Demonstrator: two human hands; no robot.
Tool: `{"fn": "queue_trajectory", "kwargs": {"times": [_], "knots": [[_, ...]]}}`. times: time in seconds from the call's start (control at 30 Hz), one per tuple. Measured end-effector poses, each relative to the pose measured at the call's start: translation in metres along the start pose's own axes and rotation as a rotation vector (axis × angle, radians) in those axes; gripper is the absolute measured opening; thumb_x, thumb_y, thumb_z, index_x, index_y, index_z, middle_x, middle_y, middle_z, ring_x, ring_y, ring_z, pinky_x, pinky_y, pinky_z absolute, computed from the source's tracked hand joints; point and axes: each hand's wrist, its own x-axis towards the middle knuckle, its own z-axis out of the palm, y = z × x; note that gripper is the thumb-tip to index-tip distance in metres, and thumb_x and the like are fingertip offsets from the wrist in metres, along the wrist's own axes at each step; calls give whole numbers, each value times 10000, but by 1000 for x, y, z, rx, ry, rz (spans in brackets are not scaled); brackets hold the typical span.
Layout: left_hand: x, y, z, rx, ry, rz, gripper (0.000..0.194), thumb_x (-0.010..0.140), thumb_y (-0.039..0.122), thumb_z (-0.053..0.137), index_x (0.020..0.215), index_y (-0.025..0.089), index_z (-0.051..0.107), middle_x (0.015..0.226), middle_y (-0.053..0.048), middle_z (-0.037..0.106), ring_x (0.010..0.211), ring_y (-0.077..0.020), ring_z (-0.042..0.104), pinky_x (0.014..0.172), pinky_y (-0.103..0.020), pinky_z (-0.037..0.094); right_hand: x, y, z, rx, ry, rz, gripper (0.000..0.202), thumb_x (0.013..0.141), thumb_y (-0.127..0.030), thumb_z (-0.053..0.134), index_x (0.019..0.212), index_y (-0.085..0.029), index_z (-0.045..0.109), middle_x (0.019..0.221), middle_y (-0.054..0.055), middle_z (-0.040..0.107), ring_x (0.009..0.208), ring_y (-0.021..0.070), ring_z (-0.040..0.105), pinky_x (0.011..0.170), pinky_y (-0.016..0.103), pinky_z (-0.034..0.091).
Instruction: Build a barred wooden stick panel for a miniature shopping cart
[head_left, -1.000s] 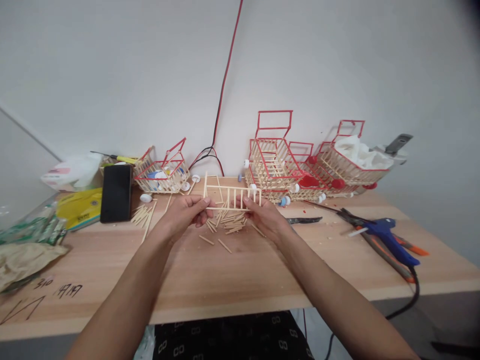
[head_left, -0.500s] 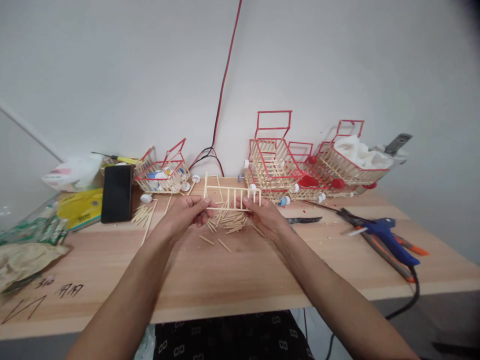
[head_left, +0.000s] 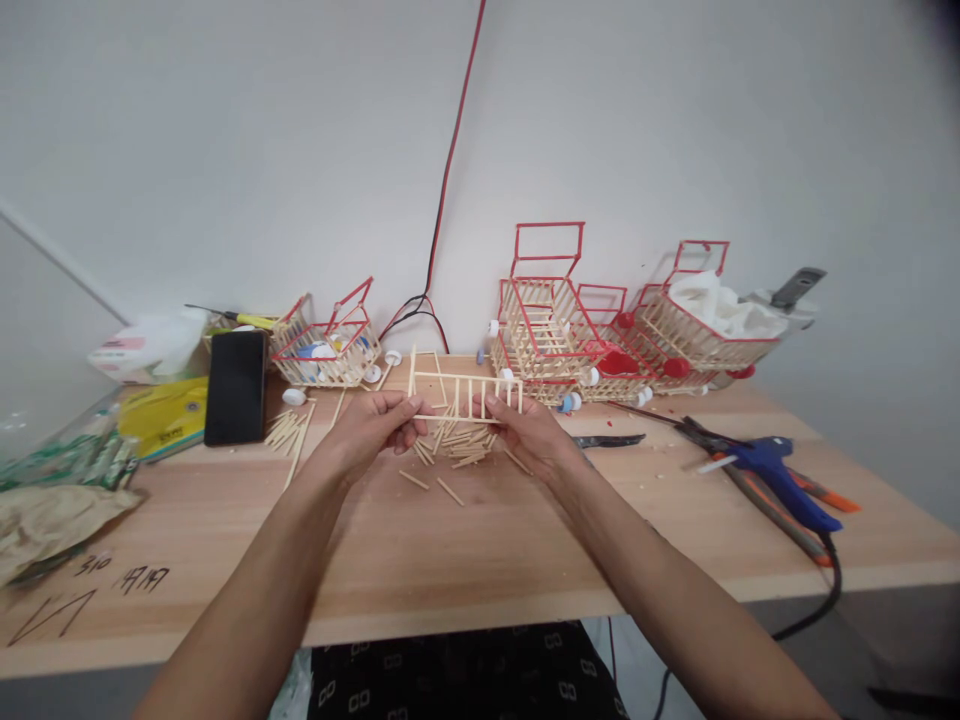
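Observation:
Between my two hands is a small ladder-like frame of thin wooden sticks (head_left: 464,381), held level above the table. My left hand (head_left: 384,420) pinches its left end, near a stick that rises above the rest. My right hand (head_left: 521,425) grips the right end, where several short rungs cross the two long sticks. Below and behind the frame lies a pile of short wooden sticks (head_left: 469,447). Two loose sticks rest in front of the pile. Parts of my fingers are hidden behind the frame.
Miniature stick carts with red edges (head_left: 551,325) stand along the wall, right of centre; another cart (head_left: 328,355) is at left. A phone (head_left: 235,388) leans near a yellow packet (head_left: 163,418). A blue glue gun (head_left: 784,480) and orange-handled pliers (head_left: 772,505) lie at right.
My hands and the stick frame stay in the same place and pose. Only a very slight shift of the camera view shows.

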Motion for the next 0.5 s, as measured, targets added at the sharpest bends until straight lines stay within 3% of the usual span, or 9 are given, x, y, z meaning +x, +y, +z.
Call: {"fn": "queue_trajectory", "kwargs": {"times": [0.33,0.5], "knots": [[-1,3,-10,-30,40,3,345,699,432,735,819,112,685,657,-29,649,461,-60,491,424,-181,343,-1,-5,-3,-114,-18,-70,438,649,-562,747,891,-197,740,964,66,735,847,177,621,653,265,378],[-1,5,-15,-26,65,-9,338,690,419,750,819,111,695,664,-41,661,469,-60,490,442,-186,362,2,-4,-7,-183,80,-126,415,608,-569,759,796,-200,730,799,24,716,711,150,591,622,256,369]]}}
